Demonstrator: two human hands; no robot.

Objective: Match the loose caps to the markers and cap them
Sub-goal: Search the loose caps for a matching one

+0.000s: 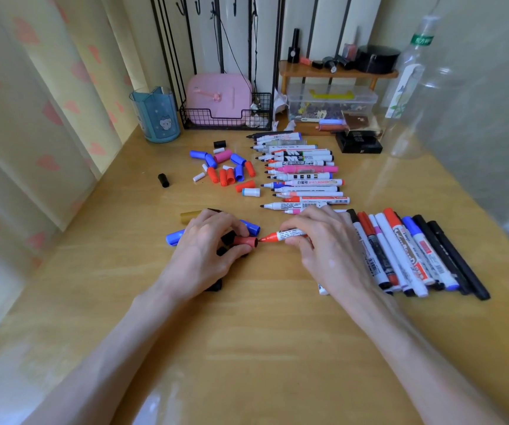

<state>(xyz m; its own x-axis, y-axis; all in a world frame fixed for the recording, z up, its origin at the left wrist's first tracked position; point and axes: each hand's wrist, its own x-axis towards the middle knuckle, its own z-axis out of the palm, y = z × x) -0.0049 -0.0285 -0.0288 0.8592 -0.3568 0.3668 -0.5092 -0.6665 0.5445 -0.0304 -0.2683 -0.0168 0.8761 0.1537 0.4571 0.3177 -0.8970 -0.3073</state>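
Lining up a red cap point(245, 241) with the tip of a red marker point(282, 235) is the step in hand: the left hand point(207, 256) pinches the cap between thumb and curled fingers, its mouth facing the nib and just short of it, while the right hand point(320, 237) grips the marker's barrel near the front. Next, I judge, a straight push together until the cap seats. Beyond lie the loose caps point(225, 168) beside a row of uncapped markers point(302, 173); capped markers point(415, 256) rest on the wooden desk point(262, 348) to the right.
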